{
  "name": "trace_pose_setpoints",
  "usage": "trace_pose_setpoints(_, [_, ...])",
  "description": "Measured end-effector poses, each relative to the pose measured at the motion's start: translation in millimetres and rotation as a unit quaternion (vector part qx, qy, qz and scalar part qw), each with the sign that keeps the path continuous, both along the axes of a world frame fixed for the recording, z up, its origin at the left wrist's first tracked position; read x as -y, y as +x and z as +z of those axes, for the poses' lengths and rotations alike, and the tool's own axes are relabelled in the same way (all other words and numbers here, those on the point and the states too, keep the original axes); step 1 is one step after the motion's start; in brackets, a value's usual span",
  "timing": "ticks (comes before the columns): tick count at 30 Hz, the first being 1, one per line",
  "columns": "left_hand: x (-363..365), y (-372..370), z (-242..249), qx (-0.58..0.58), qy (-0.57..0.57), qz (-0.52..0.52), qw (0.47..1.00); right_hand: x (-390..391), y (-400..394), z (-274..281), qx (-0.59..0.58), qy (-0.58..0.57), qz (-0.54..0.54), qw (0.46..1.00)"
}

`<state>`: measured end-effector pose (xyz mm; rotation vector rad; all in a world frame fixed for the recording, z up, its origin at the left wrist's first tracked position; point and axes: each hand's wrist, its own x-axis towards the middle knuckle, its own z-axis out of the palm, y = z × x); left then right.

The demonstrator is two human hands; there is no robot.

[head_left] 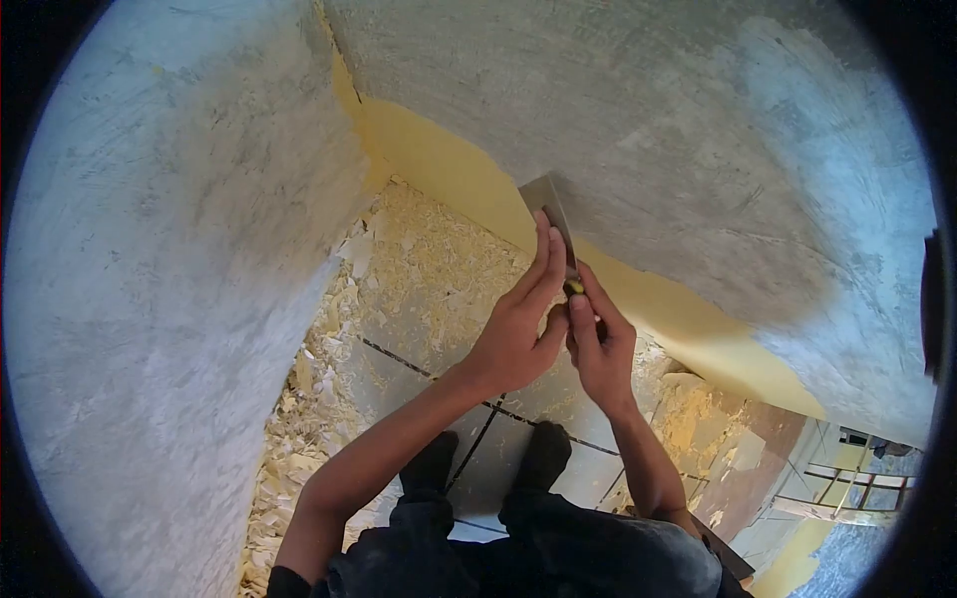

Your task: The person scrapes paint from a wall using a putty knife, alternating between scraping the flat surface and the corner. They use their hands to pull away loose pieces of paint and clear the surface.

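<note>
In my right hand (603,354) is a scraper (550,197) with a wide metal blade, the fingers wrapped round its dark and yellow handle. My left hand (518,334) lies against the scraper, its fingers stretched along the blade and its thumb close to the handle. The blade is tilted up against the grey wall (678,149), near the upper edge of a yellow paint strip (439,154). Above that strip the wall shows bare, rough grey.
A second grey wall (179,249) meets this one in a corner at the upper left. Peeled yellow paint flakes (299,448) cover much of the tiled floor (399,329). The person's feet (543,453) stand on the tiles. A window-like frame (857,488) shows at lower right.
</note>
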<state>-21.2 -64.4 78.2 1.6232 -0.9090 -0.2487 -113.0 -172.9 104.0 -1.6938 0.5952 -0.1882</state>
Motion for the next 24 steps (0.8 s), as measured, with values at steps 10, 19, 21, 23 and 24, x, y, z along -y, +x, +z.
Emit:
trace_pose_setpoints(10, [-13.8, 13.0, 1.3, 0.015, 0.021, -0.043, 0.999, -16.6, 9.5, 1.4, 0.014, -0.088, 0.010, 0.996])
trace_pose_setpoints(19, [-11.2, 9.3, 5.6, -0.009, 0.027, -0.065, 0.998, -13.9, 1.0, 0.1, 0.011, -0.087, -0.021, 0.996])
trace_pose_setpoints(21, [-4.6, 16.3, 4.6, -0.009, 0.026, -0.044, 0.999, -10.3, 4.7, 4.1, -0.012, -0.037, -0.052, 0.998])
trace_pose_setpoints(23, [-4.4, 12.4, 4.5, -0.012, 0.025, -0.029, 0.999, -15.8, 15.5, -6.7, 0.023, -0.093, -0.035, 0.995])
trace_pose_setpoints(24, [-8.3, 10.5, 5.9, -0.024, 0.014, -0.018, 0.999, -16.7, 20.3, -9.7, 0.067, -0.151, -0.012, 0.986])
